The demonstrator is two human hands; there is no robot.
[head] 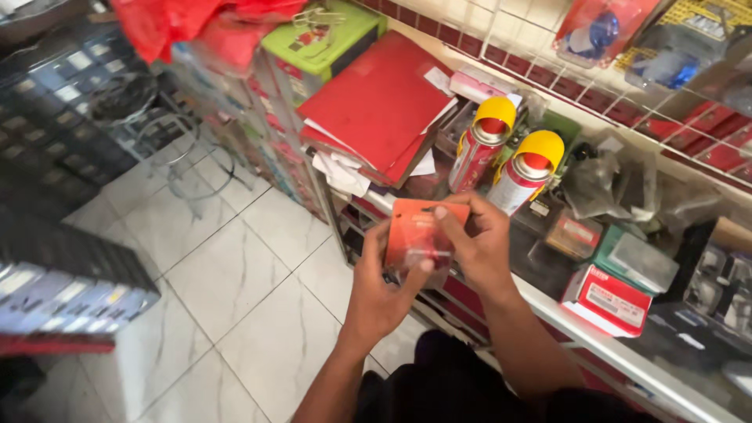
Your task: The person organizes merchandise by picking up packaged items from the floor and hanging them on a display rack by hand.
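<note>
**Fingers of both hands pinched on a small orange blister pack, held over a cluttered shop counter**

Fingers [429,262] of my left hand [381,290] are closed on the lower edge of the orange blister pack [423,233], thumb in front over the clear bubble, the others hidden behind it. My right hand [482,247] grips the pack's right side, thumb pressed flat on the front near the top edge, fingers curled behind. Both grips are pinches on edges, not a full wrap.

The pack is in the air, in front of the white counter edge [548,301] and above the pale tiled floor [235,274]. It touches nothing but my hands.

What could go wrong, as I judge it: the hold is light and sits on thin card, so a pull or twist from either hand could bend the card or let it slip, and it would fall to the tiles. Just behind the pack stand two spray cans [501,160] with yellow caps, upright and close together; a swing of my right elbow or wrist could topple them. A stack of red folders [376,110] with loose papers overhangs the shelf to the left and could slide if nudged.

The pack itself is a flat orange card, roughly square, facing me and tilted slightly. A clear plastic bubble sits low on its face; what is inside is blurred and I cannot tell. There is a small dark mark near the top, too small to make out.
</note>
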